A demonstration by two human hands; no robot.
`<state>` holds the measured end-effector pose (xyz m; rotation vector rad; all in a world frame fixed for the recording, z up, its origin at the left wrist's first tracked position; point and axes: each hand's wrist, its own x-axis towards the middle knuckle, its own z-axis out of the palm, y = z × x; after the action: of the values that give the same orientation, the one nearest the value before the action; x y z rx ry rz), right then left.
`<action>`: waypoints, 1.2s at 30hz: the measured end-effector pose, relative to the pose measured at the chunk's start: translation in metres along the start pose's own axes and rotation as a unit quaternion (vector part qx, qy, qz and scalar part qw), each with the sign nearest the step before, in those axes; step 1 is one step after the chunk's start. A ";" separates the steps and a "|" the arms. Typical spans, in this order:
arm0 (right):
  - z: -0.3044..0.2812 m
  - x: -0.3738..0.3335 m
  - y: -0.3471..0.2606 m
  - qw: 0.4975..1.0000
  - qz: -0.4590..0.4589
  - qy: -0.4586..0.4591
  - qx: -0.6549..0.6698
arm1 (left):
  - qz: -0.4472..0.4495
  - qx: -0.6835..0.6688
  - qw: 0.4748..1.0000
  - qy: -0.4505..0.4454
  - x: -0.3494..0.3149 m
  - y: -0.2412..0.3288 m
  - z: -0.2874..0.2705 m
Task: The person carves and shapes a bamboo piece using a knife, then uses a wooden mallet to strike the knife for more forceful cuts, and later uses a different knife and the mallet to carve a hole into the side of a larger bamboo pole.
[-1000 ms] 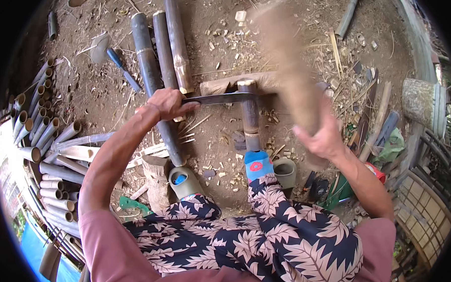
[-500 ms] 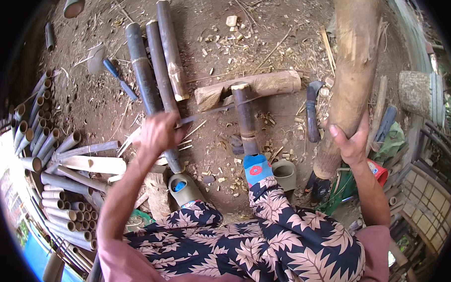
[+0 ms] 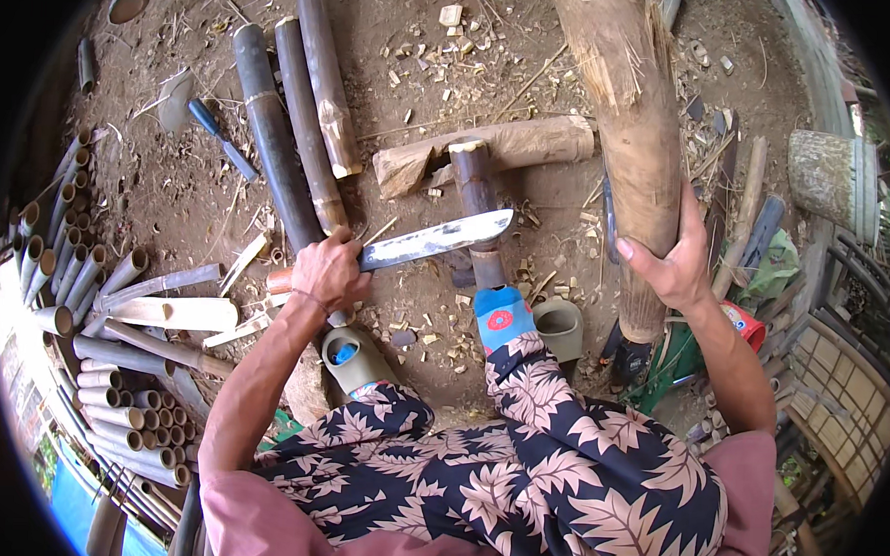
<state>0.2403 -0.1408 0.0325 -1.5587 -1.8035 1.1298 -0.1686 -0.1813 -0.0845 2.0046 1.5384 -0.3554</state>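
Note:
My left hand [image 3: 330, 271] is closed round the handle of a machete [image 3: 436, 240]. Its pale, worn blade points right, flat side showing, and crosses in view above a dark bamboo piece [image 3: 475, 186]. That bamboo's far end lies on a rough wood block [image 3: 543, 144]; its near end meets my foot in a blue sock [image 3: 500, 316]. At right my right hand [image 3: 679, 259] grips a thick brown log [image 3: 632, 118] from its right side, thumb on top and fingers partly hidden. The log runs away from me, its far end beyond the view.
Several dark bamboo poles [image 3: 269, 125] lie at the far left, beside a blue-handled tool [image 3: 220, 138]. Cut bamboo tubes [image 3: 131, 429] are stacked at left. Olive boots [image 3: 357, 365] stand by my legs. At right are a weathered bucket [image 3: 833, 184] and a red container [image 3: 744, 326]. Wood chips litter the ground.
My left hand has turned the machete, so its blade now shows flat rather than edge-on. The log's far end has swung left, with my right hand still on it.

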 end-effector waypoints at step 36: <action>0.002 0.072 0.041 0.761 -0.235 -0.348 -0.494 | -0.028 0.057 0.989 -0.137 0.050 -0.003 -0.021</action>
<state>0.2451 -0.0722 -0.0134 -0.9546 -3.4349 0.4773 -0.1595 -0.1294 -0.0955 1.9064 1.4288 -0.7245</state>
